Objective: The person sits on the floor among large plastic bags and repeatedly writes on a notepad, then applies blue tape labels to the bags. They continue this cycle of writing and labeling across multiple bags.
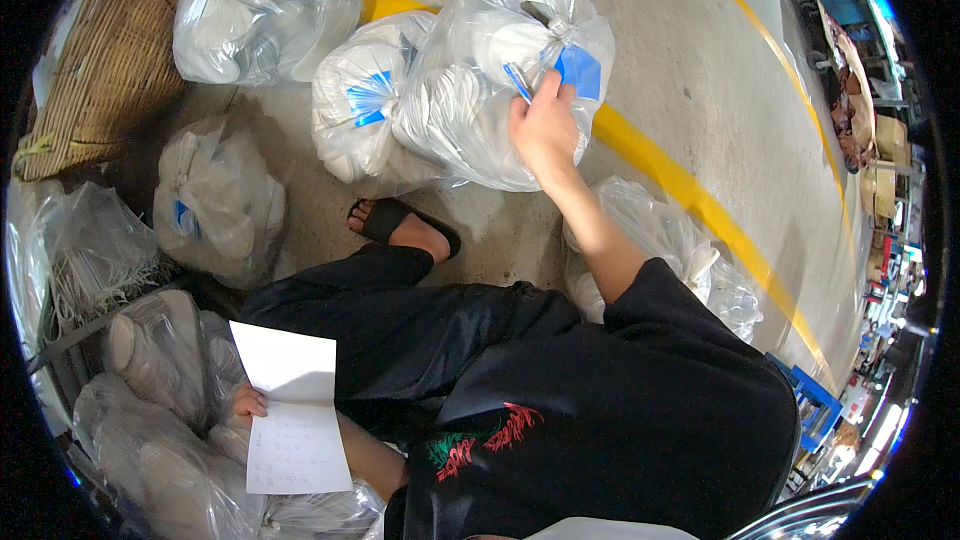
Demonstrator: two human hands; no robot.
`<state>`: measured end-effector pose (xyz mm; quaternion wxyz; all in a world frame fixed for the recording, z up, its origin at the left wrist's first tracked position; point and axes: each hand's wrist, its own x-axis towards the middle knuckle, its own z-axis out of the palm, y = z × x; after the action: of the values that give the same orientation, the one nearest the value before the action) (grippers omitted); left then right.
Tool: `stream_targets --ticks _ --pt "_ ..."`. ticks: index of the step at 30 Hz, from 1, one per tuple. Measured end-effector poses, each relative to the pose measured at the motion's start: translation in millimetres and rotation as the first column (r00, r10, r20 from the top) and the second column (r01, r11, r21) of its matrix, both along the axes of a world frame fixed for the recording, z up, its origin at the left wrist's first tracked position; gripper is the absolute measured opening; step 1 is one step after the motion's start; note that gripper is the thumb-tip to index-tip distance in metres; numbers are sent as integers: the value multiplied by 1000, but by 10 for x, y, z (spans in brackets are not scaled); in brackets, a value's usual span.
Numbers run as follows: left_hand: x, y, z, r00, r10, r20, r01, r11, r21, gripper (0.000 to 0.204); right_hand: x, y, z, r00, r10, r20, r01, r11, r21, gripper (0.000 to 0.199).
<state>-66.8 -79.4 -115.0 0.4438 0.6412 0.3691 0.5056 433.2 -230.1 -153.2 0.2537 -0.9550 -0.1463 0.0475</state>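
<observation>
My right hand (548,128) reaches out over a large clear plastic bag (470,135) and grips a blue and white pen (517,82). Beside its fingertips is a blue label (580,72) on the knotted bag, which is packed with pale, rounded pieces whose kind I cannot make out. Low at the left, my left hand (250,402) holds a creased white sheet of paper (293,440) with faint handwriting on its lower half. Most of that hand's fingers are hidden by the paper.
More filled clear bags lie around me: one at the far left (262,20), one nearer (218,205), several under the paper (165,450), another behind my right arm (655,240). A woven basket (110,65) stands at the left. Yellow floor lines (650,160) cross the concrete.
</observation>
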Motion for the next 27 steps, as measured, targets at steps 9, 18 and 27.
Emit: stream_targets --ticks 9,18,27 --pt "98 36 66 1000 -21 -20 21 1000 -1 13 59 -682 120 969 64 -240 -133 950 -282 84" --pt "129 71 80 999 -31 -37 30 1000 -4 13 97 -936 3 943 105 -316 -159 976 -150 101" --pt "167 85 93 999 -26 -46 26 1000 -5 14 530 -1228 -68 909 -107 -403 -45 936 -350 94"
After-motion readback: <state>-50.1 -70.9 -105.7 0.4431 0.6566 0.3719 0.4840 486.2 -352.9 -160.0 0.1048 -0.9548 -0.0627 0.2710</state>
